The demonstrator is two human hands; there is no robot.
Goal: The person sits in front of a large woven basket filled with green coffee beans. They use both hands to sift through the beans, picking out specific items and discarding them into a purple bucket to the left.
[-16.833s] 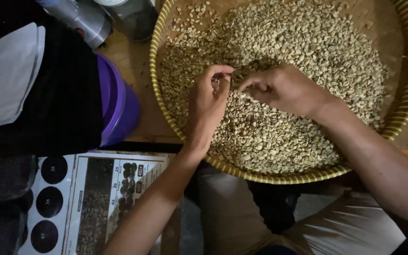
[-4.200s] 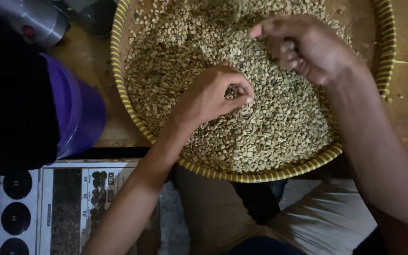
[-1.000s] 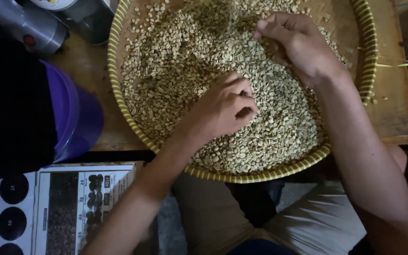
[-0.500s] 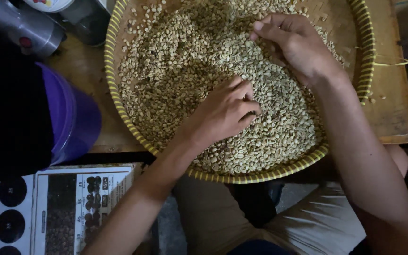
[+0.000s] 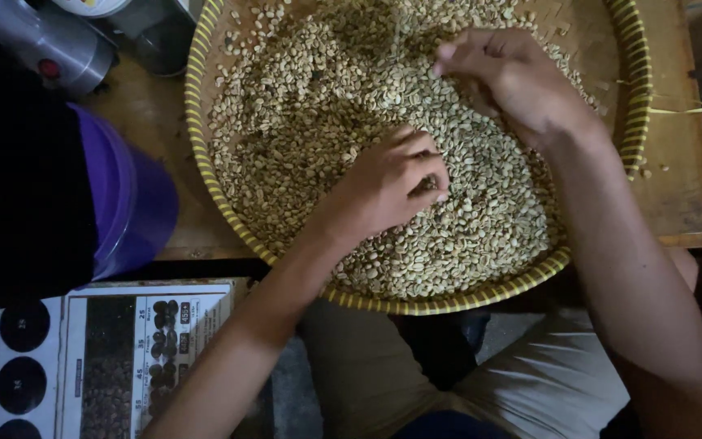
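A printed chart with black discs (image 5: 99, 358) is seen below the wooden bench (image 5: 676, 162). Pale beans (image 5: 310, 146) fill the round woven yellow-rimmed basket (image 5: 205, 162). The left hand (image 5: 383, 187) is rested on them, its grip curled around some; the right hand (image 5: 513, 81) is loosely curled, contents not discernible.

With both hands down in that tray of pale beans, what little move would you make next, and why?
Probably close the left hand fingertips on a bean and lift it clear: they are curled into the pale beans mid-tray, while the right hand rests near the woven tray far rim.
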